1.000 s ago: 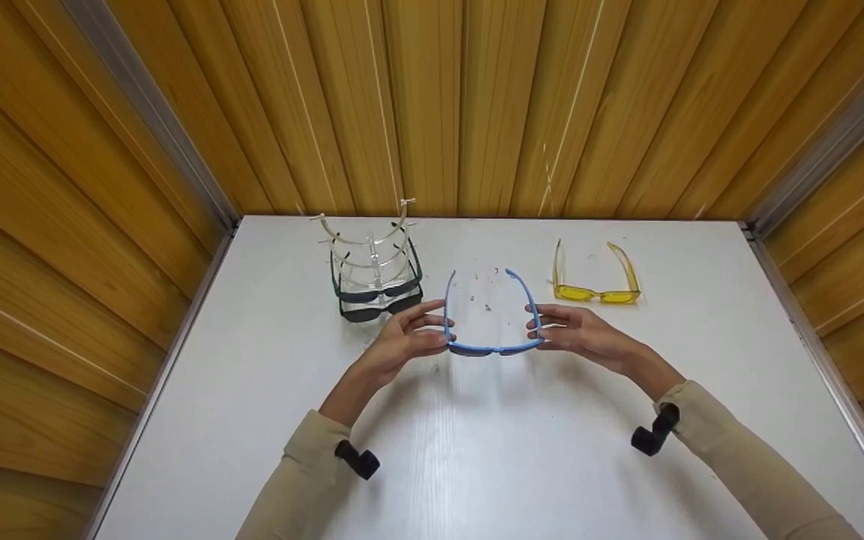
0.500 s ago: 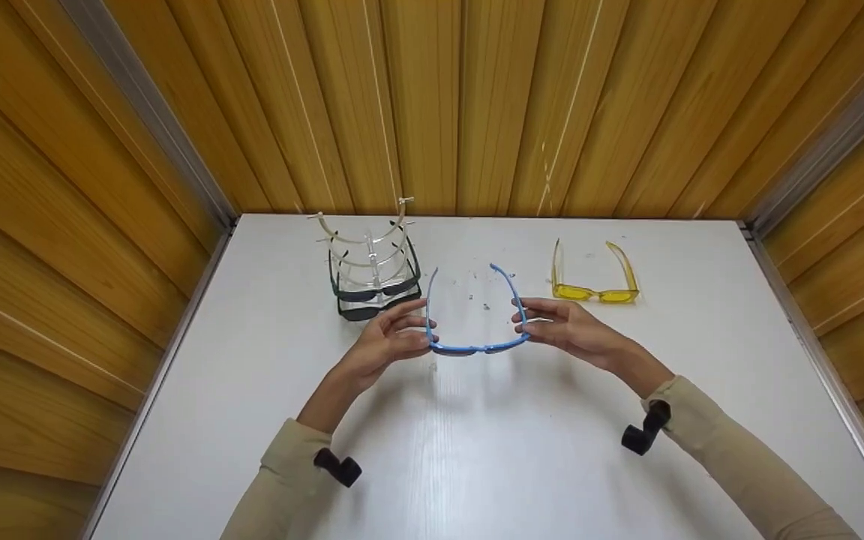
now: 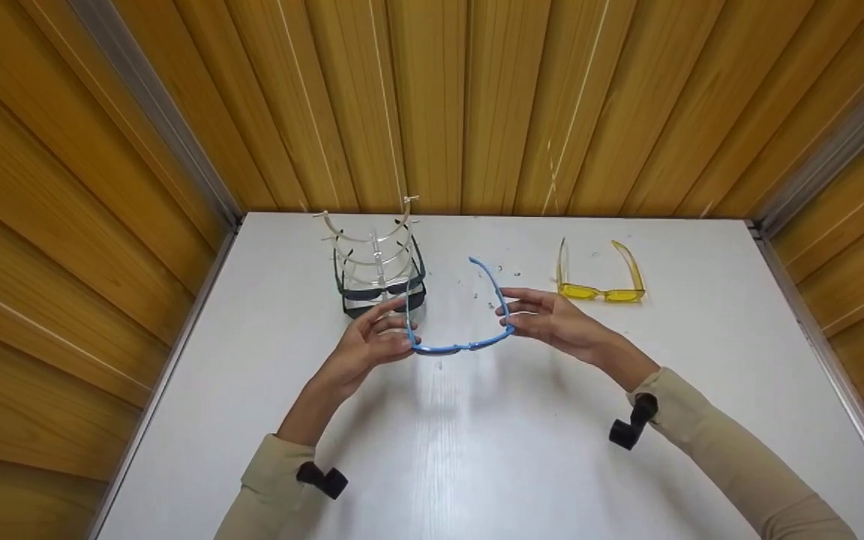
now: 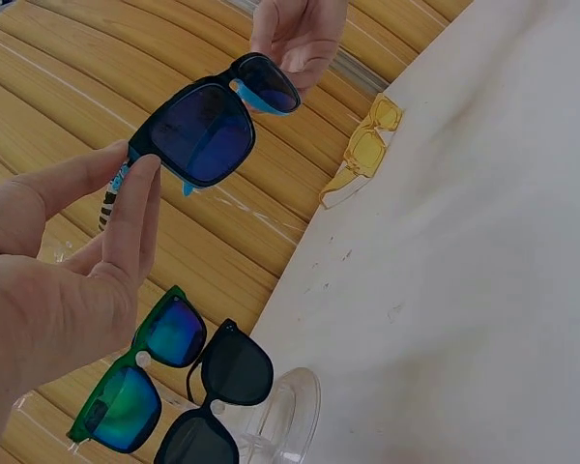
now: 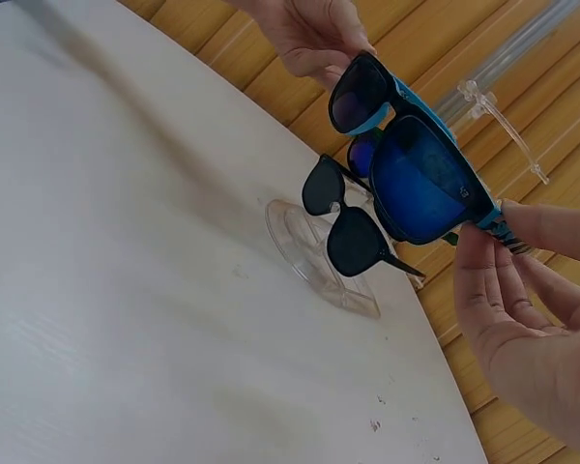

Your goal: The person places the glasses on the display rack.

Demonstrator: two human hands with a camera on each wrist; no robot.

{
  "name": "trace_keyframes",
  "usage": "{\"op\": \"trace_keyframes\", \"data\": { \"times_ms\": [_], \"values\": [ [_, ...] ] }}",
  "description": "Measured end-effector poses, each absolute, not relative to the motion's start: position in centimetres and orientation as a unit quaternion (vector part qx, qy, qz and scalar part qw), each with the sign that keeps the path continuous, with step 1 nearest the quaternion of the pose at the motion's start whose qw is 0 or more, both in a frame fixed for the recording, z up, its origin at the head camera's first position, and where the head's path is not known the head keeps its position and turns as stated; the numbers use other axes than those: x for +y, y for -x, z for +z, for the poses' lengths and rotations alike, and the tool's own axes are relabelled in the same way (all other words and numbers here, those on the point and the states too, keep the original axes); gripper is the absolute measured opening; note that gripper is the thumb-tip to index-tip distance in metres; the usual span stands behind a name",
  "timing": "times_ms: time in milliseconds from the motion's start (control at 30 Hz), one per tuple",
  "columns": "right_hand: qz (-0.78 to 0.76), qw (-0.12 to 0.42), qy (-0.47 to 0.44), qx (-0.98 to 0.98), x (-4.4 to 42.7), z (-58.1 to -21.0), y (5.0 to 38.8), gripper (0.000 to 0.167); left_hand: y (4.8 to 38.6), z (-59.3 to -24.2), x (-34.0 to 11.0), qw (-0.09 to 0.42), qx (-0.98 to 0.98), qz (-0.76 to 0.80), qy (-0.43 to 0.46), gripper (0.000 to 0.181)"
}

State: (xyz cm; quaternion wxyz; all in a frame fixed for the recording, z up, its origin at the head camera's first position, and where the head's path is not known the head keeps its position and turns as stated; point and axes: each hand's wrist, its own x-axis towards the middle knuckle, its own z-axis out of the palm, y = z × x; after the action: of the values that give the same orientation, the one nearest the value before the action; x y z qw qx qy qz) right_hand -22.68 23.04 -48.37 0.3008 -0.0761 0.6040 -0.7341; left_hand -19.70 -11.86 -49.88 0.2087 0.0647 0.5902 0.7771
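Note:
Both hands hold a pair of blue-framed sunglasses (image 3: 439,349) by its two sides, temples unfolded and pointing to the back. The left hand (image 3: 361,349) pinches the left side by the hinge, and the right hand (image 3: 559,324) pinches the right side. Dark blue lenses (image 4: 201,135) show in the left wrist view. Just behind the left hand stands a clear display rack (image 3: 377,259) bearing a green-framed pair (image 4: 126,401) and a black pair (image 4: 237,362) of sunglasses. In the right wrist view the blue pair (image 5: 420,179) partly covers the green one.
Yellow glasses (image 3: 603,293) lie unfolded on the white table (image 3: 522,465), at the back right. Wood-patterned panels (image 3: 432,105) rise behind the table and at both sides. The rack's upper arms (image 5: 507,126) stick out above the glasses.
Both hands have moved to the left with the blue sunglasses, closer to the rack. The right side of the sunglasses has swung slightly toward the back. The yellow pair stays in place.

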Motion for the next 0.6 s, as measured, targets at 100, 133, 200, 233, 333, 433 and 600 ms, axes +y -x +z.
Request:
{"op": "trace_keyframes", "data": {
  "times_ms": [100,133,200,233,333,433,600],
  "values": [
    [-0.735,0.301,0.084,0.601,22.6,-48.2,22.8,0.062,19.4,-49.5,-12.3,0.202,0.591,0.779,-0.056,0.078],
    [-0.736,0.302,0.085,0.600,22.5,-48.1,22.9,0.061,19.3,-49.4,-12.4,0.200,0.591,0.780,-0.052,0.079],
    [-0.738,0.302,0.090,0.597,22.2,-47.9,23.0,0.060,19.2,-49.3,-12.6,0.195,0.591,0.781,-0.050,0.080],
    [-0.739,0.302,0.092,0.595,22.1,-47.8,23.0,0.060,19.2,-49.2,-12.7,0.193,0.592,0.781,-0.050,0.080],
    [-0.745,0.302,0.093,0.588,21.6,-47.5,23.2,0.061,19.2,-49.1,-13.1,0.188,0.592,0.782,-0.051,0.081],
    [-0.748,0.303,0.094,0.584,21.0,-47.1,23.3,0.061,19.1,-48.9,-13.5,0.182,0.593,0.783,-0.051,0.082],
    [-0.749,0.301,0.102,0.582,20.1,-46.7,23.5,0.058,18.8,-48.5,-14.3,0.173,0.596,0.783,-0.044,0.082]
  ]
}}
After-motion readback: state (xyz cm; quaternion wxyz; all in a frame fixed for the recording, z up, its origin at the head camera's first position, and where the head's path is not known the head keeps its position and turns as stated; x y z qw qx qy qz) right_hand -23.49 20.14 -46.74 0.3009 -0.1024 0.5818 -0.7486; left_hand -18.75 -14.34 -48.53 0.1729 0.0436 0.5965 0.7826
